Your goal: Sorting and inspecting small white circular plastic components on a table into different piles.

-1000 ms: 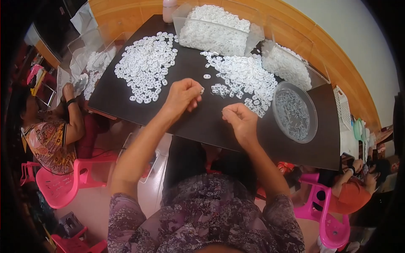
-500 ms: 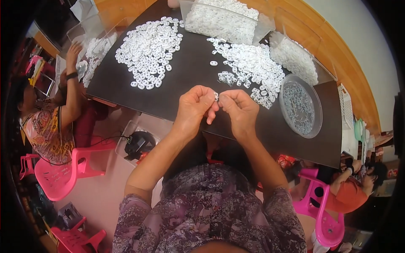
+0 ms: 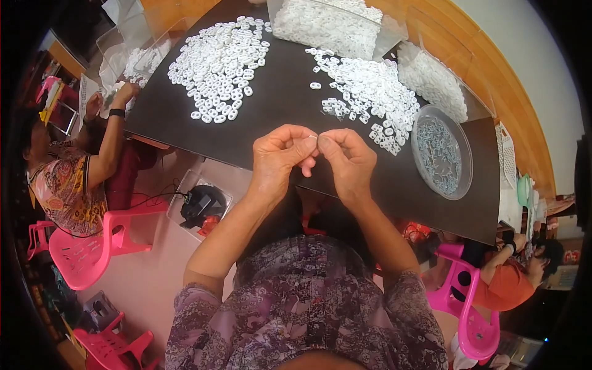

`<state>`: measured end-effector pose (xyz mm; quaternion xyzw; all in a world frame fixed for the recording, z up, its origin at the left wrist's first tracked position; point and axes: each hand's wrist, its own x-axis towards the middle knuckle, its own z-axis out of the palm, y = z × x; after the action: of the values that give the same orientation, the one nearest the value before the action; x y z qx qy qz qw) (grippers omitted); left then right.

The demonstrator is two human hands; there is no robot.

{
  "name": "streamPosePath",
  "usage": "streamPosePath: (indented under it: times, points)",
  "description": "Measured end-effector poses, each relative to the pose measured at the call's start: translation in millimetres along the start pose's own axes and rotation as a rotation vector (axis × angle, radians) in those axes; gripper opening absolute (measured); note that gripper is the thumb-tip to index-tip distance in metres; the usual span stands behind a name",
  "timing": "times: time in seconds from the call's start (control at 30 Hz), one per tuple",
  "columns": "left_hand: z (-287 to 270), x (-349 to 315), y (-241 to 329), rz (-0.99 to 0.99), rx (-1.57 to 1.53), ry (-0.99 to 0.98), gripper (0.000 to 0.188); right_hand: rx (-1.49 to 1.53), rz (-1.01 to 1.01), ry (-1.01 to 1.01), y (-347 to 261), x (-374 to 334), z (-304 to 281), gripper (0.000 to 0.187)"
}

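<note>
While the left hand [image 3: 275,159] is grasping a small white piece [image 3: 314,137] between thumb and forefinger, the right hand [image 3: 348,161] is bringing its own thumb and forefinger together in a pinch right beside it, and whether something is sitting between those two tips is hidden. The piece is hovering above the near part of the worktop [image 3: 271,92], midway between the hands. Fingertips are covering most of it and only a pale sliver is showing, so which way it is pointing and how its long axis is running cannot be told. Beyond the left hand, a pile [image 3: 219,65] of white oval pieces is spreading; beyond the right hand, a heap [image 3: 376,86] of similar pieces is lying, with a cluster [image 3: 336,108] at its near edge. A loose piece [image 3: 315,86] is resting between these piles, its long axis running roughly left to right. A clear bin [image 3: 327,43] and a second bin [image 3: 472,77], both filled with white pieces, are standing behind the heap. To the right, a round bowl [image 3: 467,176] is holding small grey metal parts. One co-worker [image 3: 74,188] is sitting at the left, another [image 3: 509,280] at the right.
</note>
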<state>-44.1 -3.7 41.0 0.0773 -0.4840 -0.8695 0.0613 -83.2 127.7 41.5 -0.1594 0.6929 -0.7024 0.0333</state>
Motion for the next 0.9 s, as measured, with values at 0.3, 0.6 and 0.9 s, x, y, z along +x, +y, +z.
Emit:
streamPosePath:
  times: [0.3, 0.6, 0.9]
  points:
    - [-6, -5, -7, 0.081, -0.019, 0.027, 0.014, 0.005, 0.026, -0.008, -6, -3, 1, 0.009]
    - [-4, -14, -8, 0.072, 0.001, 0.028, 0.012, 0.064, 0.045, -0.065, -7, -5, 4, 0.010]
    - [-1, -23, -9, 0.110, 0.132, 0.097, 0.011, 0.043, 0.035, -0.117, -9, -7, 6, 0.009]
